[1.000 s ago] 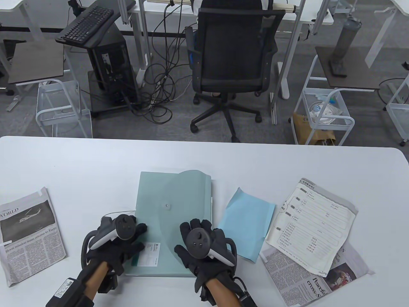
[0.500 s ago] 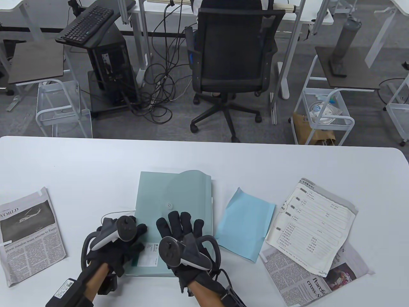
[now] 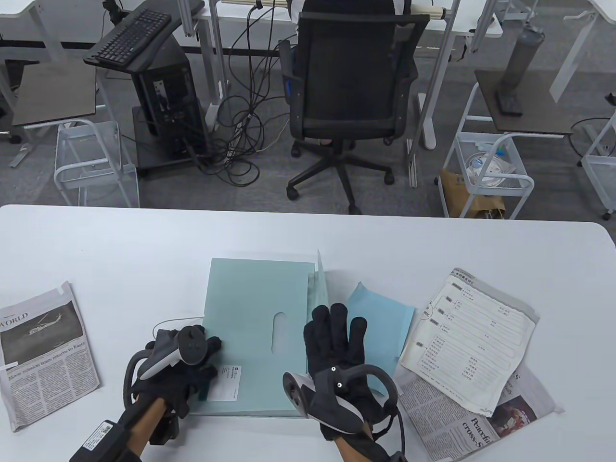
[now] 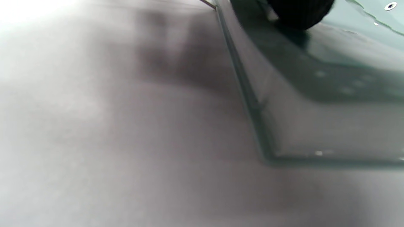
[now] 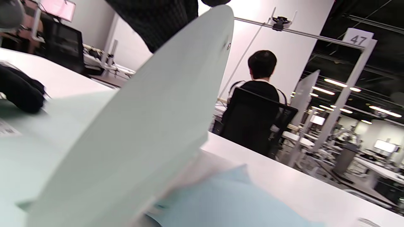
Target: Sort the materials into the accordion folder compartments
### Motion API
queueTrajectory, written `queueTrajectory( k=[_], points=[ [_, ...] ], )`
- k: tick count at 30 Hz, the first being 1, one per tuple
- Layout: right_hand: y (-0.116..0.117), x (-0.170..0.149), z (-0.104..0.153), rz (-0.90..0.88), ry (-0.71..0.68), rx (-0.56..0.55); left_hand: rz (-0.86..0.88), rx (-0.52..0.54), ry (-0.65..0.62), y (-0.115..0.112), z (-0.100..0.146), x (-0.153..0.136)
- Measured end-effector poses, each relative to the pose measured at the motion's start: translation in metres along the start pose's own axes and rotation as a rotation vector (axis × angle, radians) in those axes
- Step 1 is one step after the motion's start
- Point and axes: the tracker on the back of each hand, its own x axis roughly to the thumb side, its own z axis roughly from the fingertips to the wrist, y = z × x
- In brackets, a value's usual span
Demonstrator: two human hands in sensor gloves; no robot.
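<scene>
Pale-green folder [image 3: 250, 308] flap [image 3: 320, 293] stands raised by right hand [image 3: 337, 337]; left hand [image 3: 178, 361] presses corner.

One folder [image 3: 250, 332], two newspapers [image 3: 43, 351], one blue sheet [image 3: 385, 317], one form [image 3: 471, 337], two hands [image 3: 337, 346].

The accordion folder [image 3: 250, 313] lies at the middle of the table [image 3: 144, 240], near its near edge. The left hand [image 3: 180, 358] rests on the folder's near left corner. The right hand [image 3: 337, 346] is at the folder's right edge, under the flap [image 3: 318, 284], which stands raised there. Just right of the folder lies a paper sheet [image 3: 385, 317]; right of that, a printed form [image 3: 474, 339] lies on a newspaper [image 3: 486, 423]. Another newspaper [image 3: 43, 351] lies well apart at the table's left end. Beyond the far edge stands an office chair [image 3: 353, 82].
</scene>
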Motion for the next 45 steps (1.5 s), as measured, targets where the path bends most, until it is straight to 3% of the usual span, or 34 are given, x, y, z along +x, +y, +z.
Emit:
queueTrajectory(
  k=[6, 18, 25, 35, 42, 45],
  points=[
    [0.030, -0.011, 0.002, 0.009, 0.030, 0.161, 0.000, 0.002, 0.002, 0.000, 0.000, 0.001],
    [0.095, -0.035, -0.003, -0.422, 0.075, 0.501, 0.009, 0.006, 0.002, 0.000, 0.000, 0.001],
    [0.117, -0.044, 0.001, -0.600, 0.106, 0.527, 0.014, 0.036, 0.000, 0.001, 0.001, 0.002],
    [0.124, -0.051, 0.003, -0.732, 0.129, 0.508, -0.030, 0.143, 0.012, 0.013, 0.015, 0.020],
    [0.124, -0.050, 0.003, -0.736, 0.131, 0.495, 0.077, 0.196, -0.019, 0.034, 0.031, 0.048],
    [0.125, -0.051, 0.003, -0.747, 0.130, 0.492, 0.148, 0.161, -0.082, 0.037, 0.031, 0.072]
  ],
)
